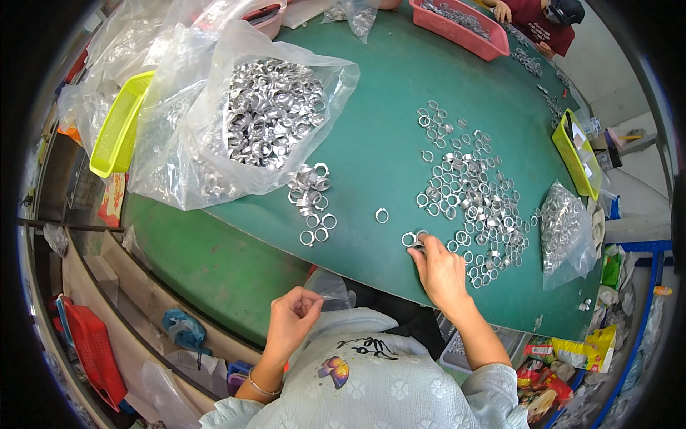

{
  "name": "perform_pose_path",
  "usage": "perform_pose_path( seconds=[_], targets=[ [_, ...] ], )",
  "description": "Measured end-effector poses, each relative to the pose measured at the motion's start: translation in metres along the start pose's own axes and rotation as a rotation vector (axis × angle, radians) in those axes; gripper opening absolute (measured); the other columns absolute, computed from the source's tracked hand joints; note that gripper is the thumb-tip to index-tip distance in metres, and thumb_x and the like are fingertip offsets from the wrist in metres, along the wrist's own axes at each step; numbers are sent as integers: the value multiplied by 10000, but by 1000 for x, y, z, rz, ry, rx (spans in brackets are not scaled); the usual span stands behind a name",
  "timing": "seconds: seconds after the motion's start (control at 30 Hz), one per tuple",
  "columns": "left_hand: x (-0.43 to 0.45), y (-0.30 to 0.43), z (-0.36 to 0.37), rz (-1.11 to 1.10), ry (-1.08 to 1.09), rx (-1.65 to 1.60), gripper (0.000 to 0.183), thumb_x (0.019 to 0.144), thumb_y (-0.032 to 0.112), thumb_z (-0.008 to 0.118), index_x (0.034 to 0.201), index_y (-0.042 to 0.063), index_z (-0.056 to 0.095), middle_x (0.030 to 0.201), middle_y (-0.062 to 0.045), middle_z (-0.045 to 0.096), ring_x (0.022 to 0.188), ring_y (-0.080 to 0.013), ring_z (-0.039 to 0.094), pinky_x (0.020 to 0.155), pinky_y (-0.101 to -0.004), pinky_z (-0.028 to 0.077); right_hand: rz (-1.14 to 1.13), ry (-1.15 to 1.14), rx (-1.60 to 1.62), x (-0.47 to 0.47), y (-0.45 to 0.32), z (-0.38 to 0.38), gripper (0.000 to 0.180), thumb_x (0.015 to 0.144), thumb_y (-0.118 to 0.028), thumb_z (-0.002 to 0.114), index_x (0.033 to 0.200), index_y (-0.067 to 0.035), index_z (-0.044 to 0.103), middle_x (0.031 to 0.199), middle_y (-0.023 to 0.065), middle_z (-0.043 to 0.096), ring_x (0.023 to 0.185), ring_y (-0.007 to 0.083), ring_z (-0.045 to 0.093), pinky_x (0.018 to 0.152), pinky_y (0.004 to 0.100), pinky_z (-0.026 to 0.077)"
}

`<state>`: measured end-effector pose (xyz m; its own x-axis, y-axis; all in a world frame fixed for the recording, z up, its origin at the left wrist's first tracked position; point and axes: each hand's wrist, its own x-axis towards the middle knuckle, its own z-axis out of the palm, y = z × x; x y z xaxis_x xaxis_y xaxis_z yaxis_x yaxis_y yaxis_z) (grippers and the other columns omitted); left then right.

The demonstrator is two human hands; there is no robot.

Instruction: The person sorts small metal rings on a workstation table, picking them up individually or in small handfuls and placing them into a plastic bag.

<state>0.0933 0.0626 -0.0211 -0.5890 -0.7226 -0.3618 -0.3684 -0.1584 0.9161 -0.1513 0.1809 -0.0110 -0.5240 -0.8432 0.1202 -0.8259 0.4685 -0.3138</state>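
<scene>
My right hand (440, 268) reaches over the green tabletop (370, 161), thumb and fingertips on a few metal rings (409, 239) at the left edge of a large spread of metal rings (455, 185). One ring (381, 215) lies alone to its left. My left hand (292, 316) is in front of my body, below the table edge, its thumb and fingers pinching a clear plastic bag (333, 291). Farther left a small group of rings (311, 195) lies beside a large open plastic bag (198, 155) full of metal rings (273, 112).
A filled plastic bag (563, 230) and a yellow-green basket (571, 155) stand at the right. Another yellow-green basket (120, 128) is at the left. At the far side are a pink tub (455, 35) of metal parts and another person (541, 27). Bins fill the lower left.
</scene>
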Motion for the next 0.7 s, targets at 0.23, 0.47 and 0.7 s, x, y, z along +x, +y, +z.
perform_pose_path(
  seconds=[0.23,0.47,0.7],
  targets=[
    [-2,-8,3,-15,7,-38,50,839,18,658,831,-10,618,613,60,511,539,6,420,474,-165,328,104,96,456,4,3,-4,168,836,-137,681,957,-48,606,711,102,613,533,204,592,480,329,442],
    [0,-2,6,-21,88,-205,57,871,8,622,917,-13,596,658,37,542,565,-1,460,497,-159,359,312,-944,1477,-12,-59,-17,122,910,-103,602,1006,-29,612,649,-26,516,484,25,410,419,182,293],
    [-13,7,10,13,62,-221,150,880,-38,553,1019,-3,600,669,23,546,590,-25,493,517,-178,405,800,-1158,1807,-31,-103,74,200,957,-173,494,1065,-11,539,822,54,552,639,104,519,517,247,380]
  ],
)
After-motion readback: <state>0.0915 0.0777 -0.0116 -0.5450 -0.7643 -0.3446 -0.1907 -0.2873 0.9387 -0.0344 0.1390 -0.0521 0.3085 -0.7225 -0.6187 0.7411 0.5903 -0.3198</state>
